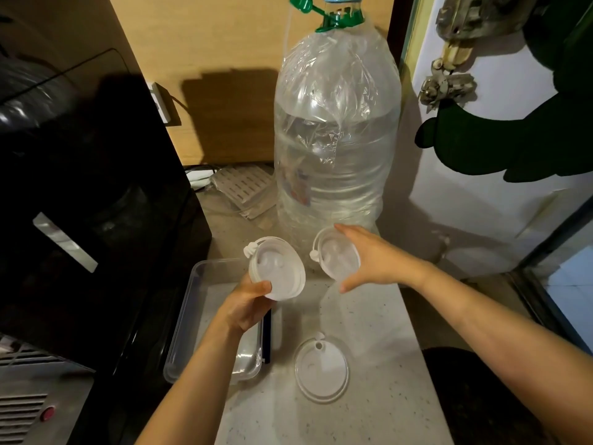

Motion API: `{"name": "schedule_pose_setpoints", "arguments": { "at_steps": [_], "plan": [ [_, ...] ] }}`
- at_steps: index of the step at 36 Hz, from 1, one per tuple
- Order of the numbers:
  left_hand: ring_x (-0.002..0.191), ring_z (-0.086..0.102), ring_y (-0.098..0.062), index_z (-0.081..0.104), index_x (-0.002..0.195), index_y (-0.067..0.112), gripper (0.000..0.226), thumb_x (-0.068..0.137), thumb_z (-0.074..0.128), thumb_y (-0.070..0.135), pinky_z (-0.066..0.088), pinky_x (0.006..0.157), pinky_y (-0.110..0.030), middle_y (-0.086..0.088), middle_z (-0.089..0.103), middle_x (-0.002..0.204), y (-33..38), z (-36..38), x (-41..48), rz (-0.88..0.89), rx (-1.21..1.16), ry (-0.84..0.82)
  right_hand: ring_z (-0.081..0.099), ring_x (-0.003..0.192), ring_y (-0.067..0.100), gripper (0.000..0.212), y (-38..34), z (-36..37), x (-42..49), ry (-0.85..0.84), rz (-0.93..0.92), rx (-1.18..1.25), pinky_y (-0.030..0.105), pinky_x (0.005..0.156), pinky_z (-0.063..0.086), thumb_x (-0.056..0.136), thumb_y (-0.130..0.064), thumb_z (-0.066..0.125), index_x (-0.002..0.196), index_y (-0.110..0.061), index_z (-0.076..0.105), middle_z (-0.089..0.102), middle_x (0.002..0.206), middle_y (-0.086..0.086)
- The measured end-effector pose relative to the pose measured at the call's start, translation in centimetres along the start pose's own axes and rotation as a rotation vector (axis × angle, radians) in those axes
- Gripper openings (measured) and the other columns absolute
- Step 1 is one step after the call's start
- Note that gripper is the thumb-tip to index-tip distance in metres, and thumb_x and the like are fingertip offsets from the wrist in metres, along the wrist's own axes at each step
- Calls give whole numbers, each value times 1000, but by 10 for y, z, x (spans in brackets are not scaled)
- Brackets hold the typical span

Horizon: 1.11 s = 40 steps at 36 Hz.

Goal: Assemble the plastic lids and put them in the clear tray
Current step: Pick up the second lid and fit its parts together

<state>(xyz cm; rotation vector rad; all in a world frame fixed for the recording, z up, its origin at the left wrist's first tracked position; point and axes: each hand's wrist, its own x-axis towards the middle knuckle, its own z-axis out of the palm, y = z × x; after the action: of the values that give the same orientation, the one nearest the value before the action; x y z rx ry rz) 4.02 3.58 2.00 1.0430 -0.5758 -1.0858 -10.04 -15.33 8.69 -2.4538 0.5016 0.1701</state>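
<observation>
My left hand (pixel 247 303) grips a translucent white plastic lid (pixel 277 268) by its lower rim, tilted up, with a small stopper tab at its upper left. My right hand (pixel 375 258) holds a second, similar lid (pixel 338 255) from the right side, its tab pointing left. Both lids are raised above the counter, a short gap apart. A third lid (pixel 321 369) lies flat on the pale counter nearer to me. The clear tray (pixel 189 319) sits on the counter to the left, below my left forearm, which hides part of it.
A large water bottle (pixel 337 139) wrapped in clear plastic stands just behind the lids. A black appliance (pixel 90 203) fills the left side next to the tray. A white door (pixel 500 200) bounds the right. The counter's right edge (pixel 414 319) drops off under my right forearm.
</observation>
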Motion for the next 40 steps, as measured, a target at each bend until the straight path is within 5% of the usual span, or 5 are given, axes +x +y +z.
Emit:
{"name": "schedule_pose_setpoints", "arguments": {
  "at_steps": [6,11,15,34,40],
  "plan": [
    [88,63,-12,48,110,14,98,26,91,44,54,74,-21,-7,55,101,10,5,8,46,-25,5,19,142,13,116,-33,-22,-1,74,-99,81,18,107,18,60,-31,85,149,-20,11,18,157,-2],
    [112,51,-25,31,133,2,116,41,89,43,48,91,-29,-14,52,120,23,16,12,86,-23,-48,23,141,14,116,-57,-20,-1,72,-156,83,17,103,19,59,-32,86,148,-19,13,22,155,-1],
    [103,61,-18,43,122,10,100,39,90,41,53,87,-28,-2,69,106,27,19,14,80,-31,-74,22,141,14,118,-69,-13,1,57,-166,58,17,104,18,58,-35,86,147,-18,12,22,155,0],
    [99,63,-16,53,113,14,87,39,90,40,53,86,-31,0,71,100,34,28,15,128,-18,-107,39,121,8,100,-90,-10,-1,105,-212,129,12,89,28,57,-26,87,140,-22,32,44,142,1],
    [96,64,-14,56,109,16,83,38,91,39,53,85,-31,0,72,97,34,29,13,137,-17,-105,45,125,17,106,-88,-4,6,133,-156,129,24,97,37,51,-34,89,139,-19,32,46,139,4]
  ]
}}
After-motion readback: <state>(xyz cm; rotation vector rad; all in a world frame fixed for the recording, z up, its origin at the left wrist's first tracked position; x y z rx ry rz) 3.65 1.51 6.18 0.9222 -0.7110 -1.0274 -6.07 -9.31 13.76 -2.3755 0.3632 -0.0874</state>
